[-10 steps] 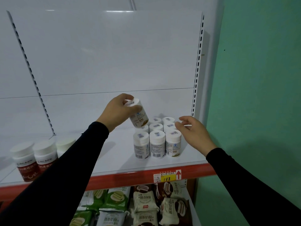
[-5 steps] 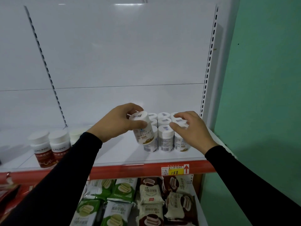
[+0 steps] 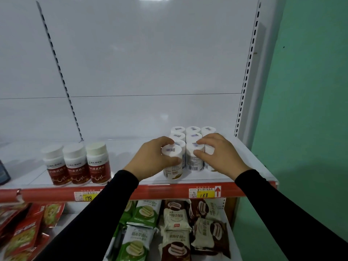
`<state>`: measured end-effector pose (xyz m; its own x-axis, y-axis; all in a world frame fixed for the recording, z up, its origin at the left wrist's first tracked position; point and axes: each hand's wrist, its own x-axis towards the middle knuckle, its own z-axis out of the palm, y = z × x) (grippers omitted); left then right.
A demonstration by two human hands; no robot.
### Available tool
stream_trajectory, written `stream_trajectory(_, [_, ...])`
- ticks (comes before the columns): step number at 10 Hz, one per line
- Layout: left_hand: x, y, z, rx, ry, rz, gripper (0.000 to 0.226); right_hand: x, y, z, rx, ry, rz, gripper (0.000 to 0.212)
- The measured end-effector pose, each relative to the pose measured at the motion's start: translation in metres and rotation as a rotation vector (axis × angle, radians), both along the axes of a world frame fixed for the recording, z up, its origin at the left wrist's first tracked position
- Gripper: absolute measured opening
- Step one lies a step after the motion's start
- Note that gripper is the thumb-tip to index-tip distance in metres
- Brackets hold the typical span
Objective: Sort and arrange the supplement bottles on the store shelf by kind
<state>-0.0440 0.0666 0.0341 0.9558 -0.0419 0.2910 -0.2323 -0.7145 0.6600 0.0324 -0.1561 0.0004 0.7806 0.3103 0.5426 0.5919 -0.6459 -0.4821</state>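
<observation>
Bottle (image 3: 172,162) now down beside the group (image 3: 192,140).

Dim, soft overhead light; glare up top, edges bowed.

dark item (image 3: 3,173): cut by left edge; bottle labels (image 3: 193,162): blurred

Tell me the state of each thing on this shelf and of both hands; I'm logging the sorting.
left hand: grips the small white bottle.
small white bottle: upright, capped, front left of the white group.
right hand: fingers curled round the front white bottles.
front white bottles: upright, capped, packed together.
red-label bottles: three upright, capped, in a row, untouched.
shelf: holds both groups apart.
</observation>
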Motion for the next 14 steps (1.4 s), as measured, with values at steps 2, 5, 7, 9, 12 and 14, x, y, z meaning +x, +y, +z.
stream_trajectory(2, [0.004,-0.008,-0.007,0.003,-0.028,0.059,0.057,-0.001,-0.002,-0.002,-0.001,0.012,0.006,0.033])
stream_trajectory(5, [0.007,-0.022,-0.018,-0.012,-0.079,0.112,0.054,-0.002,-0.004,-0.001,-0.016,0.023,0.014,0.033])
stream_trajectory(7, [0.009,-0.024,-0.020,0.031,-0.078,0.097,0.060,-0.002,-0.003,-0.003,-0.021,0.035,0.013,0.035])
stream_trajectory(9, [0.011,-0.025,-0.021,0.050,-0.056,0.096,0.059,-0.003,-0.002,-0.002,-0.020,0.044,0.003,0.037])
stream_trajectory(12, [-0.021,-0.007,-0.002,0.054,-0.096,0.161,0.054,-0.015,-0.008,0.021,0.097,-0.049,-0.026,0.028])
stream_trajectory(14, [-0.073,0.027,0.019,-0.029,-0.172,0.237,0.052,-0.046,-0.009,0.051,0.200,-0.128,-0.030,0.027])
